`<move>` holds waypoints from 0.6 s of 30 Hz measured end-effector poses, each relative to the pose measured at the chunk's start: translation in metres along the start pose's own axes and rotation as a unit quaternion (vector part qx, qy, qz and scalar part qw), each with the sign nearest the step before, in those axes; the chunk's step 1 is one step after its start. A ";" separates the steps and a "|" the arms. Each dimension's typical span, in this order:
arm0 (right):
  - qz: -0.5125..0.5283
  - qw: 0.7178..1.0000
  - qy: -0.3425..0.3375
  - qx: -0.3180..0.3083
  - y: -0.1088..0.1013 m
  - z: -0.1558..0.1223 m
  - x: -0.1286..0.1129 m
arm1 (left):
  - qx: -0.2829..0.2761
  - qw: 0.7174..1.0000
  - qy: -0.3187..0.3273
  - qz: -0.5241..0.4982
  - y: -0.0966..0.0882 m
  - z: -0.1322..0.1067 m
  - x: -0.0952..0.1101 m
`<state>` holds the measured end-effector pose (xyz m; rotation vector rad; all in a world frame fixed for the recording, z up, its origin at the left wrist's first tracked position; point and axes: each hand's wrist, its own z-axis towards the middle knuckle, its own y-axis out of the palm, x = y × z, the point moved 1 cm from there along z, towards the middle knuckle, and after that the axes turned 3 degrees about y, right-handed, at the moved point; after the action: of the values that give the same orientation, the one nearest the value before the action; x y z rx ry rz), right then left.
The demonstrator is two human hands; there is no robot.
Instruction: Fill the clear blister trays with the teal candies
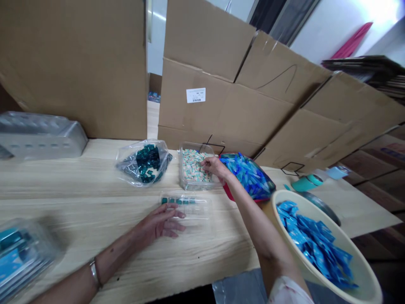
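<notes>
My left hand (pixel 166 220), fingers spread, rests over the left side of a clear plastic tray (pixel 202 219). Along the tray's far edge sits a row of small dark-teal square pieces (pixel 179 201). My right hand (pixel 215 166) reaches into a clear box (pixel 198 185) of small flat pale and mint pieces (pixel 191 166). Its fingertips are pinched together among them; whether a piece is between them is too small to make out. Left of the box, an opened clear bag (pixel 142 162) holds glossy dark-teal pieces.
A red tray (pixel 228 192) heaped with blue slender pieces (pixel 248 175) stands right of the box. Nearer is a cream tub (pixel 316 276) of blue packets (pixel 316 245). Stacked clear trays (pixel 25 257) lie at left. Cardboard (pixel 215 109) walls the table's back. A teal cup (pixel 306 183) lies far right.
</notes>
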<state>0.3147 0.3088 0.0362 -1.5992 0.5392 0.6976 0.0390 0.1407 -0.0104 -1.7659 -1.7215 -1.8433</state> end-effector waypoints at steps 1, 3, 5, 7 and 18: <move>0.014 1.000 0.006 0.000 0.000 0.000 0.001 | 0.000 1.000 0.000 -0.001 0.000 0.000 0.000; 0.032 0.999 0.020 -0.001 0.000 0.002 0.000 | 0.000 1.000 0.001 -0.004 -0.001 0.000 -0.001; 0.054 0.998 0.035 0.000 0.001 0.005 -0.001 | -0.003 1.000 0.002 -0.007 -0.002 0.000 -0.003; 0.075 0.996 0.050 0.002 0.002 0.009 -0.003 | -0.006 1.000 0.004 -0.008 -0.003 0.001 -0.003; 0.052 0.992 0.108 0.034 0.018 0.019 0.005 | -0.014 1.000 0.008 -0.010 -0.004 0.002 -0.004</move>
<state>0.3028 0.3252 0.0188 -1.6002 0.8015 0.5792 0.0390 0.1406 -0.0164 -1.7463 -1.7218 -1.8926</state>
